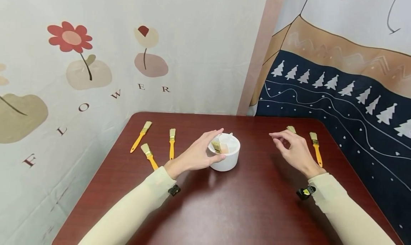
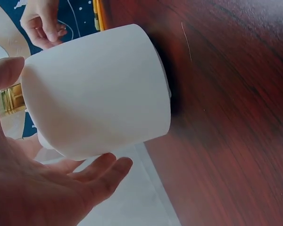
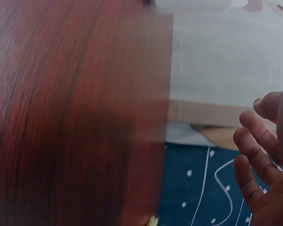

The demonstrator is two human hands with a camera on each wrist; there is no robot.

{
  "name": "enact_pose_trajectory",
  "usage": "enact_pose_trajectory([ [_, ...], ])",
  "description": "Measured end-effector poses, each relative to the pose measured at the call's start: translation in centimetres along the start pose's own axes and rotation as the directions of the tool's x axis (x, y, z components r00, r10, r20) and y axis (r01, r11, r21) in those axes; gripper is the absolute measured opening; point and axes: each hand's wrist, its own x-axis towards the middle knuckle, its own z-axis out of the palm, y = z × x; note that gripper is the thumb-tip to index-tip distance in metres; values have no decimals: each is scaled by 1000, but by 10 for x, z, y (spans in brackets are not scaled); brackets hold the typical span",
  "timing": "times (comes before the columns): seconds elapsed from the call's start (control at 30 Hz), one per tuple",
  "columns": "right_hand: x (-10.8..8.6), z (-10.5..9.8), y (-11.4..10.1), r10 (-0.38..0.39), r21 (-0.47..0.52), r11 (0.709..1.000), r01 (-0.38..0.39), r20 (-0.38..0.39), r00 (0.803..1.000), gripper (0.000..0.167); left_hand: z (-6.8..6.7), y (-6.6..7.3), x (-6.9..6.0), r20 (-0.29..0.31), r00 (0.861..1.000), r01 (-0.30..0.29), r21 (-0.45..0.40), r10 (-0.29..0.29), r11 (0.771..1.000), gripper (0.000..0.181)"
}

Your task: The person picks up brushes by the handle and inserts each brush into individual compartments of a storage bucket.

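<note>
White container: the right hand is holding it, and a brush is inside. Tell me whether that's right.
Not the right hand: the head view shows the left hand holding the white container. A brush is indeed inside.

- My left hand [image 2: 42, 188] grips the white cup [image 2: 99, 94], thumb by its rim.
- A brush [image 2: 10, 99] shows near my thumb.
- My right hand [image 2: 43, 21] is apart, right of the cup.

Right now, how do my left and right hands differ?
Your left hand grips the white round container; your right hand holds nothing. The left hand curves around it; the right hand hovers above the dark red table. Both have cream sleeves and small black wrist devices.
</note>
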Motion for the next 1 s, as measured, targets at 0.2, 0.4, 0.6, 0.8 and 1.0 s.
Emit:
enact_pose_trajectory([
  [0.2,-2,-4,16,71,-15,997,-70,15,997,32,3,5,-5,-78,995,67,2,-67,998,103],
  [0.4,-4,-9,33,91,-47,995,-91,-2,996,29,13,17,-14,-248,952,202,64,-181,977,111],
  [0.6,-5,-14,48,113,-66,991,-116,-40,993,29,23,29,-18,-353,900,306,97,-255,947,112],
  [0.8,-7,-16,63,165,-71,983,-167,-31,986,29,29,33,-19,-363,892,317,81,-268,945,107],
  [1.0,-9,-20,74,237,-83,968,-236,2,971,32,31,30,-19,-350,898,313,82,-267,946,98],
])
